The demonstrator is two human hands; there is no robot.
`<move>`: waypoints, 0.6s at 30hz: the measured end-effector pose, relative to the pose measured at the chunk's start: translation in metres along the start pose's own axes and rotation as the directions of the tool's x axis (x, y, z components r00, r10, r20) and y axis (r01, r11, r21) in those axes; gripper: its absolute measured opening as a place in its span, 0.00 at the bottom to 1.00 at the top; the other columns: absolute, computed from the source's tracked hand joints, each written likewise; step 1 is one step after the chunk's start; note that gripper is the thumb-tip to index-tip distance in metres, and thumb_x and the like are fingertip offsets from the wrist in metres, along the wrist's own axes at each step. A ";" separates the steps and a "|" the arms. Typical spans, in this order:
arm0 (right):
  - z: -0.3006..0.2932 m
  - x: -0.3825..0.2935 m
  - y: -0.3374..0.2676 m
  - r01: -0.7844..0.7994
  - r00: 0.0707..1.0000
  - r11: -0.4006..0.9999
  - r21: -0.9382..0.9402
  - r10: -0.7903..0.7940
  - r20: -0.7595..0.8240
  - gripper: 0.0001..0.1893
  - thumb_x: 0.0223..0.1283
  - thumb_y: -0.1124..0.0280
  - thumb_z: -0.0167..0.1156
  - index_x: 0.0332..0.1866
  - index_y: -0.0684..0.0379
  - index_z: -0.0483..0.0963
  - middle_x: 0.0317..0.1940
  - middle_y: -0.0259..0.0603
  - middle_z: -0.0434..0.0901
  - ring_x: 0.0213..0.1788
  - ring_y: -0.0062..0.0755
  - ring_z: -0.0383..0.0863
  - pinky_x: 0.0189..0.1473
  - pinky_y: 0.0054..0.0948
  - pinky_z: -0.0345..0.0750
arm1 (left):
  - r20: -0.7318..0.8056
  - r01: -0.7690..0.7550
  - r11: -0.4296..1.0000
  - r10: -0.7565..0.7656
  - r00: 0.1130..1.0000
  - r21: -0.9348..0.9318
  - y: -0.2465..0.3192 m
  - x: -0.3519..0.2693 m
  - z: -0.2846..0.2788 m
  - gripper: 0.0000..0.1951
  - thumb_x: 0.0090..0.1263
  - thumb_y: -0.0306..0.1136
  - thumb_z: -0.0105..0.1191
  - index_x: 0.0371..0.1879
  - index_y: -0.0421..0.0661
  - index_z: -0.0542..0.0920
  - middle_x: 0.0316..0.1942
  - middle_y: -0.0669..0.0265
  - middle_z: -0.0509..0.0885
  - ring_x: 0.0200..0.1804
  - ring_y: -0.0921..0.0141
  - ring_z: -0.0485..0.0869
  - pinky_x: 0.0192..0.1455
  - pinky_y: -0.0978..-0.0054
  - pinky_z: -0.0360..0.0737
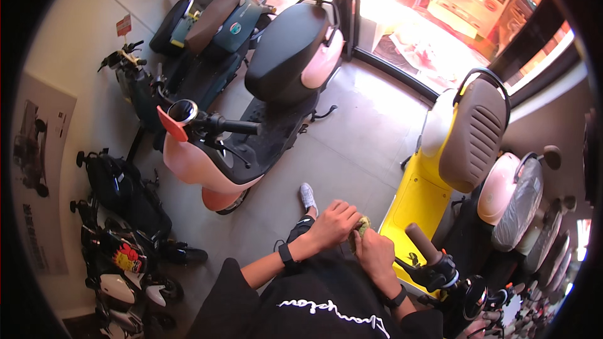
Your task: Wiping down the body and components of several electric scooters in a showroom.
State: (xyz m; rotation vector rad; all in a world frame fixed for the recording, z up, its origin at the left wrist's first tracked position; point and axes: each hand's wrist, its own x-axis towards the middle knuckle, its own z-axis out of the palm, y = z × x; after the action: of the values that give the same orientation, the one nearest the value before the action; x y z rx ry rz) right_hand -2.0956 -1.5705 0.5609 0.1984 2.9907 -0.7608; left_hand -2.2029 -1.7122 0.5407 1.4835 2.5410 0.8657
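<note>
Both hands meet in front of the black shirt, low in the head view and right of its middle. Between them is a crumpled yellow-green cloth [363, 226], mostly covered by the fingers. My left hand [335, 223] closes over one end of it, with a black band on that wrist. My right hand [375, 250] grips the other side, its thumb against the cloth; this wrist also wears a dark band. Just beyond the right hand are the yellow footboard [414, 202] and brown handlebar grip [423, 243] of a scooter.
A pink and black scooter [198, 160] stands ahead on the left, on grey floor tiles [348, 150]. Dark scooters [207, 52] line the left wall, with black motorcycles [127, 193] nearer. More scooters [518, 197] stand at the right. A glass door frame [395, 75] is at the far side.
</note>
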 end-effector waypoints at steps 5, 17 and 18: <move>0.009 0.065 -0.060 -0.001 1.000 0.987 0.160 0.001 -0.003 0.11 0.66 0.65 0.62 0.36 0.62 0.72 0.33 0.49 0.80 0.35 0.51 0.83 0.36 0.45 0.78 | -0.260 0.200 0.975 -0.170 0.950 0.095 -0.041 -0.013 -0.051 0.13 0.66 0.30 0.59 0.48 0.44 0.83 0.43 0.65 0.82 0.53 0.64 0.80 0.71 0.53 0.69; 0.048 0.250 -0.193 0.368 0.924 0.908 0.200 -0.333 -0.190 0.26 0.57 0.80 0.59 0.65 0.63 0.72 0.64 0.53 0.74 0.63 0.58 0.75 0.65 0.46 0.72 | -0.570 0.623 0.759 -0.432 0.699 0.189 -0.153 -0.039 -0.179 0.19 0.76 0.33 0.48 0.60 0.33 0.78 0.66 0.47 0.76 0.72 0.51 0.71 0.78 0.41 0.56; 0.052 0.262 -0.201 0.365 0.931 0.892 0.267 -0.341 -0.133 0.26 0.59 0.79 0.57 0.66 0.62 0.72 0.64 0.54 0.74 0.63 0.57 0.76 0.65 0.45 0.72 | -0.535 0.623 0.781 -0.509 0.674 0.041 -0.162 -0.043 -0.178 0.20 0.78 0.33 0.46 0.60 0.31 0.77 0.64 0.44 0.78 0.70 0.49 0.73 0.76 0.44 0.60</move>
State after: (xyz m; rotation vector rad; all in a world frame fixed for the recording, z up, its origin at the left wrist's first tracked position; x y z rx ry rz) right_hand -2.3817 -1.7407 0.5896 -0.3276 3.0147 -1.2539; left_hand -2.3662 -1.8849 0.5994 0.3911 3.2704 0.9607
